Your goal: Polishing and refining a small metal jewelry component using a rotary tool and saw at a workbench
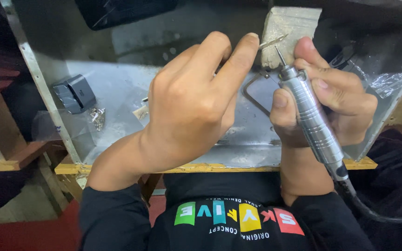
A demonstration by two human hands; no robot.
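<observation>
Hands fill most of what we see, both working close together over a metal-topped bench (117,88). Our right hand (324,95) wraps a silver rotary handpiece (310,118), fingers curled tight around its ribbed barrel and the thumb pressed against the near side; the tool is tilted, its thin bit (280,56) pointing up and away from us. A dark cable (373,211) runs off the rear end of the handpiece, bending toward the right edge.

Our left hand (194,100) pinches a small pale sliver of metal (272,42) between the fingertips (which finger meets it underneath we cannot tell, since the back of the hand hides it). The sliver pokes out to the right, resting against a rough grey block (287,32) at the back of the bench, and the bit stands just below it, near but not clearly touching.

Beside the left wrist, well apart from the work, lies a small grey box (74,95), with a little heap of shiny scraps (97,117) just beside it. Crumpled clear plastic sheet (387,79) covers the bench's right side.
</observation>
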